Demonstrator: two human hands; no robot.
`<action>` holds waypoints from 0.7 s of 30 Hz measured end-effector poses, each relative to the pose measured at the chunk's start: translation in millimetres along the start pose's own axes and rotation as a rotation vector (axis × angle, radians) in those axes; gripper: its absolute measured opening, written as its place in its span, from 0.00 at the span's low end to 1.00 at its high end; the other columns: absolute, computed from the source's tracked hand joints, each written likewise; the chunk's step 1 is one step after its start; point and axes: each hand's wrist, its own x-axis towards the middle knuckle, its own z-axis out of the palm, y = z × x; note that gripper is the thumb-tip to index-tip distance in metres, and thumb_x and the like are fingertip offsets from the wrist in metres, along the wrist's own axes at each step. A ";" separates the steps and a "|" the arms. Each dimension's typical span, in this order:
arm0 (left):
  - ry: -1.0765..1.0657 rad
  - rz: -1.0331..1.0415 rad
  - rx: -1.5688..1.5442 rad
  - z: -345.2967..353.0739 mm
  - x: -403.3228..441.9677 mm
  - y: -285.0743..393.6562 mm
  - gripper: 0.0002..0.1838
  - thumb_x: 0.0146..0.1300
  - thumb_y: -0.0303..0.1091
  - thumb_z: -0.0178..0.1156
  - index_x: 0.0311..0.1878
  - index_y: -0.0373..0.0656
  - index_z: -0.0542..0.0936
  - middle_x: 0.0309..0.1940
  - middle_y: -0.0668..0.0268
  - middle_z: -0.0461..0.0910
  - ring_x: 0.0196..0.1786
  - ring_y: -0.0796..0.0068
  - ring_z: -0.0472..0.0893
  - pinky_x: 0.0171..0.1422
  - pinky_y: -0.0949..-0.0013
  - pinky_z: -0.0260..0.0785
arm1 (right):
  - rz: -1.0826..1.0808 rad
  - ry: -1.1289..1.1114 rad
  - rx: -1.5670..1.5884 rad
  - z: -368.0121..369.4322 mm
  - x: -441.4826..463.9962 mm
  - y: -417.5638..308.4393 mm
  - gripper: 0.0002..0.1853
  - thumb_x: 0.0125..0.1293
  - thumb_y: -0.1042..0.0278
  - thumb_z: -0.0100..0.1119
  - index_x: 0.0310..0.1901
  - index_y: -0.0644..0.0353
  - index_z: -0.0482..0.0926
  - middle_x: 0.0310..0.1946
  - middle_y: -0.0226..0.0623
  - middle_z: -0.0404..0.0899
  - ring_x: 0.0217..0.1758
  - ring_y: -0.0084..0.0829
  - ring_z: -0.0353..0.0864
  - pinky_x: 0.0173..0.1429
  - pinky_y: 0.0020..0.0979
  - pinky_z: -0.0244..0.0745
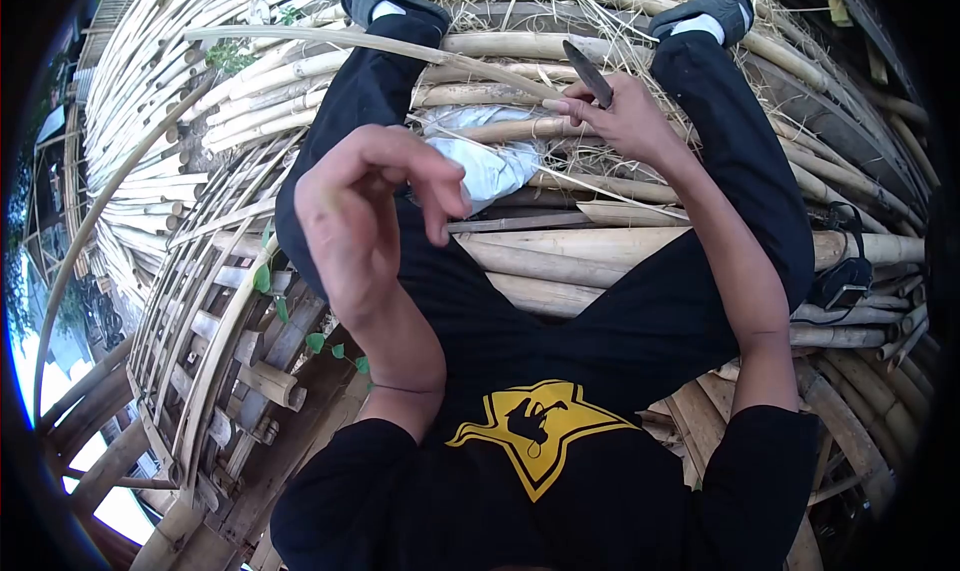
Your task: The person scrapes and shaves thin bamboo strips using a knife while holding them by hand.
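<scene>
My left hand (365,211) is raised above my left thigh, its fingers curved and apart, with nothing in them. Over the bamboo between my lower legs, my right hand (625,121) holds a knife (588,74) with a dark blade pointing up and to the left. The same hand pinches the end of a long, pale bamboo strip (430,53) between thumb and fingertips. That strip reaches left across my left shin. Below it, a white plastic bag (487,171) lies on the bamboo poles.
Bamboo poles (560,246) lie beneath and around my legs, with dry shavings near my feet. A bamboo lattice (215,341) and a green-leaved vine (263,278) are at the left. By my right knee sits a small black device (845,283) with a strap.
</scene>
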 end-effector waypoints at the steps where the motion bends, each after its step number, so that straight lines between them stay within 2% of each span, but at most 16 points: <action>1: -0.083 0.142 -0.256 11.9 3.0 26.4 0.32 0.69 0.62 0.44 0.44 0.36 0.75 0.28 0.56 0.78 0.22 0.76 0.78 0.25 0.74 0.73 | -0.006 0.041 -0.098 2.0 1.7 5.9 0.19 0.60 0.50 0.66 0.30 0.63 0.84 0.17 0.37 0.79 0.21 0.31 0.79 0.31 0.35 0.72; 4: -0.200 0.379 -0.592 28.5 8.2 92.2 0.17 0.65 0.44 0.59 0.42 0.38 0.76 0.34 0.53 0.82 0.11 0.73 0.76 0.19 0.66 0.80 | -0.005 0.088 -0.206 6.5 1.1 11.4 0.22 0.59 0.49 0.67 0.25 0.64 0.82 0.15 0.39 0.77 0.21 0.36 0.79 0.32 0.37 0.72; 6: -0.147 0.456 -0.608 24.1 5.7 110.7 0.14 0.64 0.40 0.60 0.41 0.37 0.77 0.31 0.52 0.83 0.09 0.72 0.75 0.16 0.66 0.79 | 0.014 0.065 -0.258 8.9 1.9 15.8 0.23 0.59 0.48 0.66 0.25 0.65 0.81 0.16 0.41 0.77 0.22 0.36 0.80 0.33 0.38 0.72; 10: -0.474 0.499 -0.847 7.8 11.2 116.7 0.05 0.62 0.28 0.60 0.33 0.37 0.80 0.12 0.53 0.77 0.11 0.66 0.78 0.17 0.65 0.80 | -0.019 0.063 -0.246 12.0 2.1 18.6 0.24 0.59 0.48 0.66 0.25 0.67 0.81 0.15 0.44 0.76 0.21 0.41 0.78 0.33 0.41 0.71; 14: -0.626 0.577 -1.031 11.5 17.3 119.1 0.05 0.61 0.27 0.60 0.32 0.36 0.80 0.17 0.54 0.80 0.14 0.65 0.79 0.20 0.65 0.81 | -0.095 0.096 -0.218 15.1 2.1 23.0 0.22 0.59 0.48 0.66 0.27 0.65 0.81 0.17 0.45 0.76 0.24 0.44 0.80 0.35 0.43 0.71; 19: -0.730 0.619 -1.245 36.8 32.0 113.9 0.20 0.68 0.32 0.52 0.54 0.23 0.75 0.34 0.48 0.82 0.15 0.77 0.70 0.24 0.67 0.76 | -0.005 0.052 -0.198 11.6 -4.3 11.8 0.20 0.60 0.50 0.65 0.29 0.63 0.82 0.20 0.49 0.77 0.27 0.48 0.79 0.37 0.44 0.72; 20: -0.740 0.622 -1.251 32.3 31.8 110.6 0.20 0.68 0.32 0.52 0.54 0.23 0.75 0.34 0.48 0.82 0.15 0.77 0.70 0.24 0.67 0.76 | -0.054 0.078 -0.188 12.9 -3.6 16.5 0.21 0.60 0.50 0.65 0.28 0.64 0.82 0.18 0.47 0.77 0.27 0.47 0.79 0.37 0.44 0.72; 21: -0.513 0.662 -1.206 20.3 28.3 105.9 0.11 0.64 0.27 0.52 0.42 0.27 0.77 0.30 0.51 0.82 0.13 0.73 0.71 0.20 0.68 0.75 | -0.064 0.076 -0.188 13.7 -2.5 18.3 0.21 0.60 0.49 0.65 0.27 0.64 0.81 0.18 0.46 0.77 0.26 0.46 0.79 0.36 0.43 0.71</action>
